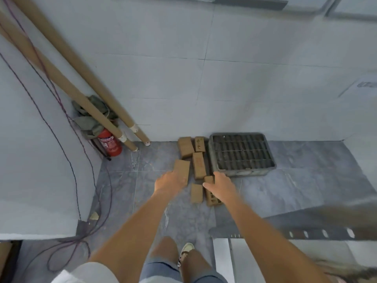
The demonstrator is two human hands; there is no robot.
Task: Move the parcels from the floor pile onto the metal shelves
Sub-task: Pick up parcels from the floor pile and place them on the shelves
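Six brown parcels lie in a loose pile on the grey tiled floor (pixel 306 190), close to the foot of the white wall (pixel 224 78). At the far left, two long cardboard tubes (pixel 67 82) lean into the corner, with a crumpled green cloth (pixel 89 117) behind them and a red fire extinguisher (pixel 110 144) standing at their base; thin dark cables (pixel 67 160) trail down the side wall onto the floor.

The left hand (pixel 171 179) reaches down and rests on the near end of the leftmost parcel (pixel 182 167) — fingers spread over its top, though I cannot tell whether they have closed around it. Behind it, against the wall, sit a tilted parcel (pixel 185 147) and a small marked parcel (pixel 199 144). A long parcel (pixel 199 165) lies between them and the hands, and a short parcel (pixel 196 193) lies nearest the person, between the two wrists.

The right hand (pixel 221 185) curls over the far end of a printed parcel (pixel 212 198), thumb on its left side and fingers on the right — holding it while it lies on the floor. Just right of the pile, a grey slatted plastic crate (pixel 242 154) sits against the wall. At the lower right edge, a blurred perforated metal shelf rail (pixel 306 233) crosses the view.
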